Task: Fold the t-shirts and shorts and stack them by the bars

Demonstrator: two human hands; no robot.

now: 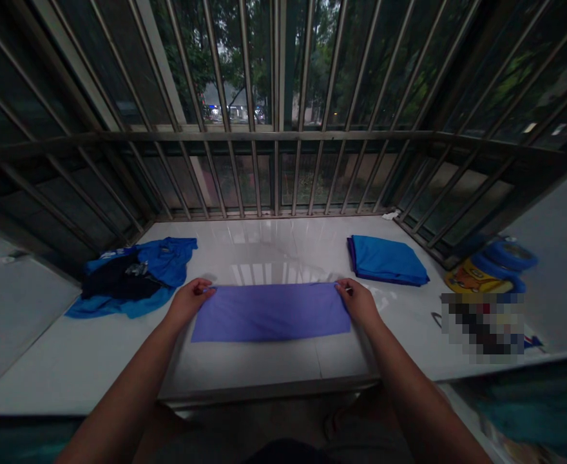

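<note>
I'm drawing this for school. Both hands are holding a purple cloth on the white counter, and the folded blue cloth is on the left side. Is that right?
Not quite. The folded blue cloth is on the right of the white counter, not the left, as the head view shows. The left hand and right hand are holding the purple cloth.

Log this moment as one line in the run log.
left hand: pinches far edge of purple cloth | right hand: pinches same edge | beside: folded blue cloth, dark-and-blue clothes pile
</note>
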